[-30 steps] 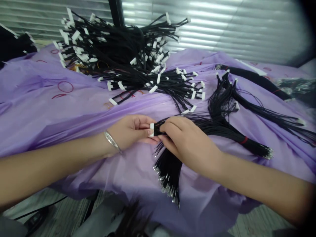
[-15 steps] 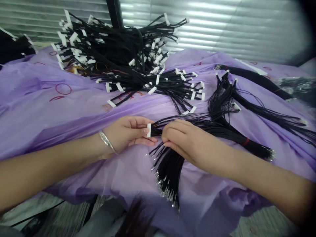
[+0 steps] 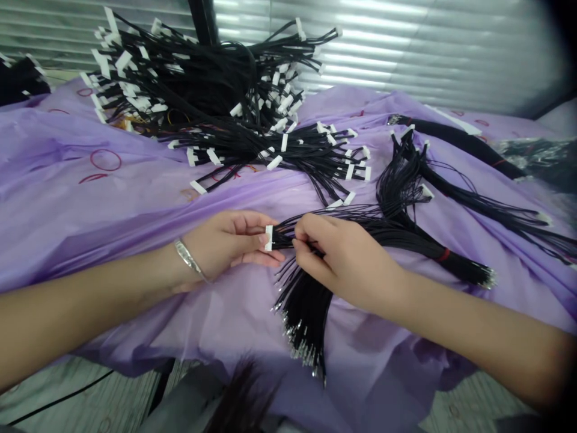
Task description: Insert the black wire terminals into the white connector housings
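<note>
My left hand (image 3: 238,239) pinches a white plug connector (image 3: 269,238) between thumb and fingers. Several thin black wires run out of the connector's right side. Just right of it, my right hand (image 3: 333,249) is closed in a pinch on a black wire (image 3: 300,240); the wire's tip is partly hidden by the fingers. Under my right hand a bundle of loose black wires (image 3: 306,319) fans down toward the front, with bare metal terminals at the ends. Another part of the wires (image 3: 406,237) stretches right, tied with a red band (image 3: 444,254).
A large heap of black cables with white connectors (image 3: 202,78) lies at the back, and a smaller pile (image 3: 270,150) in front of it. More wire bundles (image 3: 487,192) lie at right. Red rubber bands (image 3: 106,160) are scattered on the purple cloth (image 3: 148,204).
My right hand's fingers have shifted up to the wires close to the connector and pinch there. My left hand still holds the connector. The whole view has moved slightly.
</note>
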Demonstrator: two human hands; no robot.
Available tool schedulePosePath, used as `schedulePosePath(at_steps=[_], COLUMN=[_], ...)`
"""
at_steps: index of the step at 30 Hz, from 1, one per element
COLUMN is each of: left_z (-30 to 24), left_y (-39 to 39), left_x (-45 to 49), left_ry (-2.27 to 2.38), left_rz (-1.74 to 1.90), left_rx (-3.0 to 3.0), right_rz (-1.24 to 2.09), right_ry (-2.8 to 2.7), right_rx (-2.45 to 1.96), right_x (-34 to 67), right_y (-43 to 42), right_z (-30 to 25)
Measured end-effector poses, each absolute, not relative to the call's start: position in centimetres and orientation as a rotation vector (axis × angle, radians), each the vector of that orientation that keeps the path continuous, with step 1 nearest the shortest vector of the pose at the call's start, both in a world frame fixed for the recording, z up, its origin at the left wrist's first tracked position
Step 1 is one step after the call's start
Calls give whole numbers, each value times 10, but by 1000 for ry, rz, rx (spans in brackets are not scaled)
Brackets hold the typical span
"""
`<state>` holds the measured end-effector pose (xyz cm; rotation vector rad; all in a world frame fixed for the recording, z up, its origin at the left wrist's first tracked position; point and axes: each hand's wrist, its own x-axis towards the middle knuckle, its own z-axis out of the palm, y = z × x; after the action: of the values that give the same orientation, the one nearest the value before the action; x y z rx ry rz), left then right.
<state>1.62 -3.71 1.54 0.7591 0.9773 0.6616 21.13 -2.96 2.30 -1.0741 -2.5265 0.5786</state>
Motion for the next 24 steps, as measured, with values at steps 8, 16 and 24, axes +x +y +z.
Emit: schedulePosePath(at_steps=[8, 16, 24], left_z=[15, 17, 17], left_y=[-37, -38, -35], left_x=[18, 20, 19], left_ry=[1003, 1050, 1054], left_rz=[666, 656, 647], left_rx=[740, 785, 726], right_rz=[745, 884, 855], right_ry=[-2454, -2430, -2351], right_rx=[-1189, -1232, -1212], right_x=[214, 214, 212], right_y=[-30, -30, -32], right_z=[27, 29, 23])
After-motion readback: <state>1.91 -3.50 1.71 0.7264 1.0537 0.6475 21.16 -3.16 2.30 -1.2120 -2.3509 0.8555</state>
